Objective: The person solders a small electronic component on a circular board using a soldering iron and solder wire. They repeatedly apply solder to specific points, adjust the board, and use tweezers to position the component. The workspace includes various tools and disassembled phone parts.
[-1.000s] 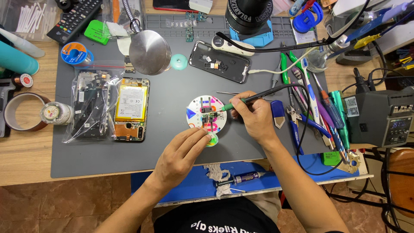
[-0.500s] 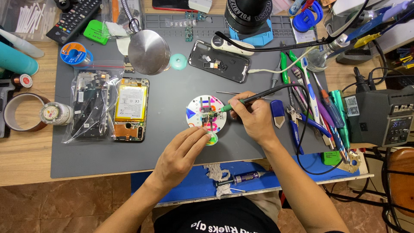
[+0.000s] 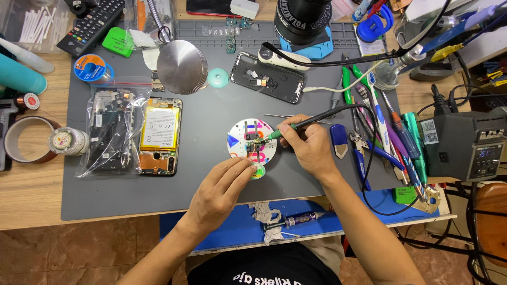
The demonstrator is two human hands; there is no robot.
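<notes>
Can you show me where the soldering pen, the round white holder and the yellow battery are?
soldering pen [image 3: 303, 125], head view, on its dark grip.
round white holder [image 3: 237, 141], head view, left part.
yellow battery [image 3: 160, 128], head view, its middle.

mat [image 3: 211, 121]: we see matt grey rubber
table [image 3: 31, 184]: our smooth pale wood
lamp [image 3: 182, 67]: brushed metal
disc [image 3: 238, 141]: glossy white plastic
bag [image 3: 108, 132]: clear shiny plastic

Bright, even overhead light; sharp, soft shadows.
</notes>
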